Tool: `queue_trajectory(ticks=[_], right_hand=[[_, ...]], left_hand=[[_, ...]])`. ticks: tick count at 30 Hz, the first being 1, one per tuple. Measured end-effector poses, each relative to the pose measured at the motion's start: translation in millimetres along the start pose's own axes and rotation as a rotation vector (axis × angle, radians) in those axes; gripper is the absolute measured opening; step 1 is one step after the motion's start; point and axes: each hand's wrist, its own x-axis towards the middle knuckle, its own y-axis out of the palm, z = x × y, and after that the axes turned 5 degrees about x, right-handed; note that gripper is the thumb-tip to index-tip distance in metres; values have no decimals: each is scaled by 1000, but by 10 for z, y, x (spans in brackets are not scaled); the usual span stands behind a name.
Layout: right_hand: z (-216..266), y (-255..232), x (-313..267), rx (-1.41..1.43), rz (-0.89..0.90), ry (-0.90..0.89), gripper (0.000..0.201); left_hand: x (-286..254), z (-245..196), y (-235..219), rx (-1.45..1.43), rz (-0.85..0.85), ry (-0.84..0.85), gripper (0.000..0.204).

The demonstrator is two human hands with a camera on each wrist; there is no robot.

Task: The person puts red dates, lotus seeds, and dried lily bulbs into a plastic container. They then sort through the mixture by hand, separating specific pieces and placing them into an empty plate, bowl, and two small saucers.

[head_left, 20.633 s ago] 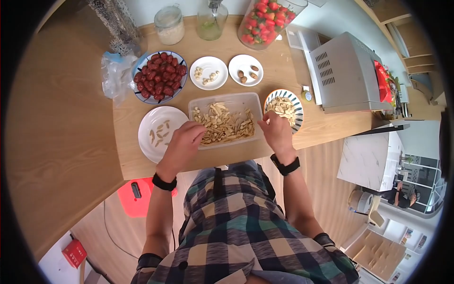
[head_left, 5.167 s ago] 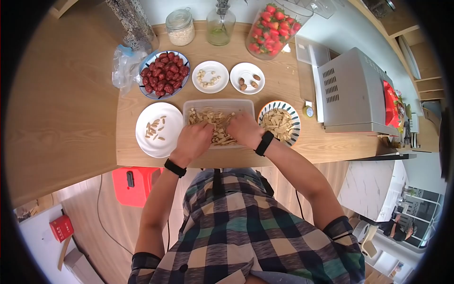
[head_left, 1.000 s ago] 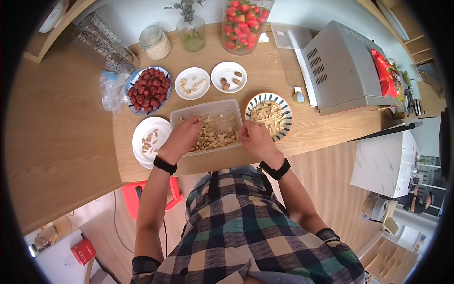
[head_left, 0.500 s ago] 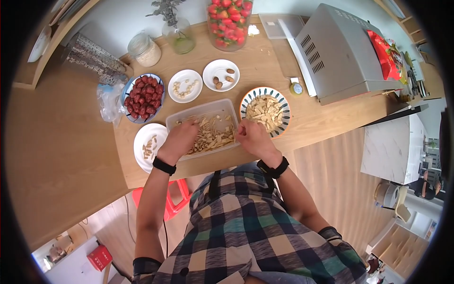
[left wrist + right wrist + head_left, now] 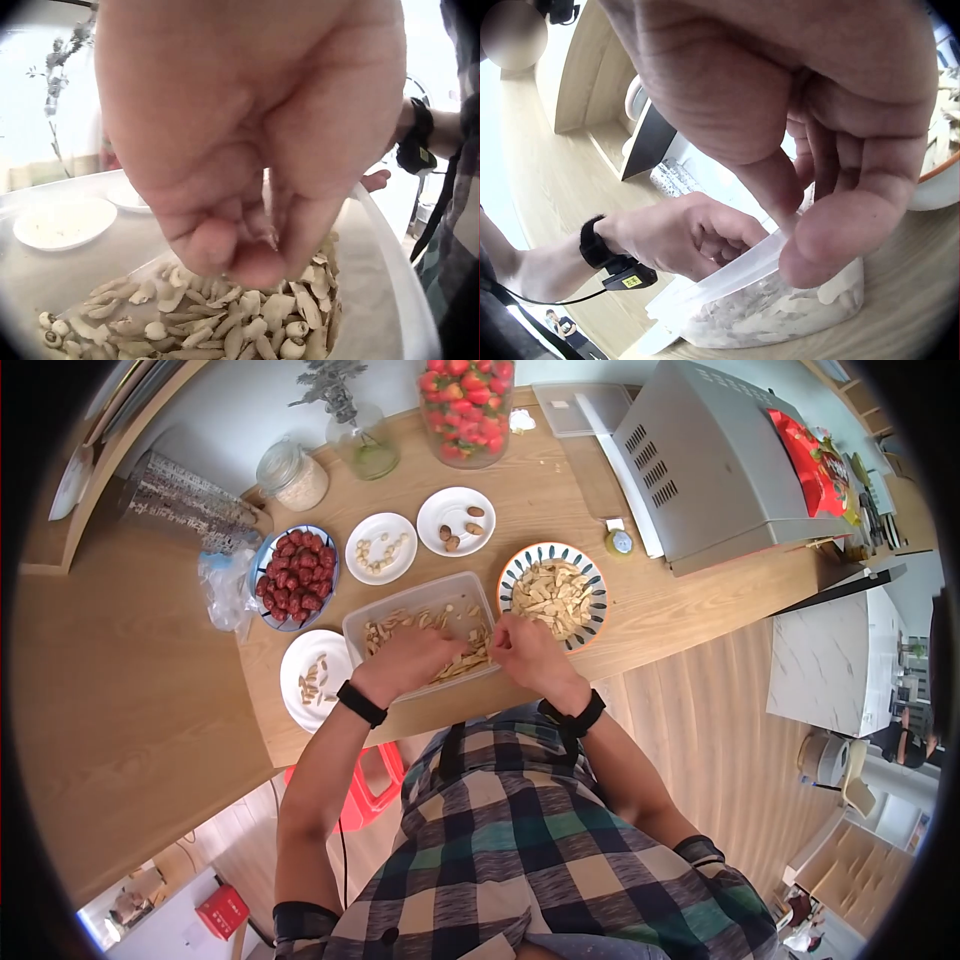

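A clear plastic box [image 5: 410, 597] holds pale dried slices, with several round cream seeds [image 5: 155, 331] among them. My left hand [image 5: 415, 658] reaches down into it, its thumb and fingertips close together right at the slices [image 5: 225, 322]. Beside the box's right rim, my right hand [image 5: 535, 655] hovers with curled fingers, the thumb near the index finger; I cannot tell if anything is inside it. Its fingers overlap the edge of a striped bowl [image 5: 603, 600] heaped with pale slices. A white plate [image 5: 294, 653] bearing several thin pieces stands left of the box.
Behind the box are a white plate [image 5: 375, 572] of small cream seeds and another [image 5: 455, 495] of brown nuts. Red dates [image 5: 296, 575] fill a blue-rimmed plate. Further back stand a glass jar [image 5: 292, 478], a vase [image 5: 370, 455], strawberries [image 5: 468, 405] and a grey appliance [image 5: 710, 470].
My left hand has shifted right across the box, from its left part toward the middle slices. The right hand stays by the right rim. The head view has turned, so the tabletop looks rotated.
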Motion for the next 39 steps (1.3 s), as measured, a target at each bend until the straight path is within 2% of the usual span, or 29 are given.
queue_trajectory(ticks=[2,9,12,14,15,17,18,20,21,23,29,33,35,36,38,39], right_hand=[[-3,-4,-7,11,-1,-19,7],[-37,28,-15,20,-22,12,7],[-33,24,-32,46,-30,22,7],[-59,40,-18,35,-38,1,8],[-67,45,-18,36,-38,1,8],[-63,44,-8,14,-29,11,8],[-57,44,-5,13,-26,10,8],[-39,40,-1,-7,-26,14,8],[-36,39,0,-9,-22,13,8],[-35,36,2,-9,-17,28,7],[-38,28,9,-24,-11,14,6],[-23,8,-4,11,-15,19,6],[-22,8,-7,31,10,56,7],[-54,25,-7,36,0,59,7],[-104,58,-1,15,-37,-7,9],[-130,61,-4,20,-50,-2,9]], left_hand=[[81,-100,-73,-40,176,32,41],[208,7,91,148,251,108,41],[160,101,142,89,191,134,34],[104,191,131,-123,139,118,28],[64,233,130,-123,140,118,28],[2,229,24,-389,-16,75,19],[-43,216,-23,-390,-17,73,19],[-130,105,-228,-775,106,-410,17],[-163,112,-238,-777,103,-413,17],[-239,148,-257,-1042,44,-467,19],[-325,73,-423,-1327,-86,-572,18],[-309,66,-540,-1513,-122,-509,17],[-273,66,-596,-1676,-181,-344,18],[-232,67,-610,-1671,-169,-341,18],[-122,63,-650,-1782,-169,-157,20],[-63,54,-680,-1777,-153,-154,20]])
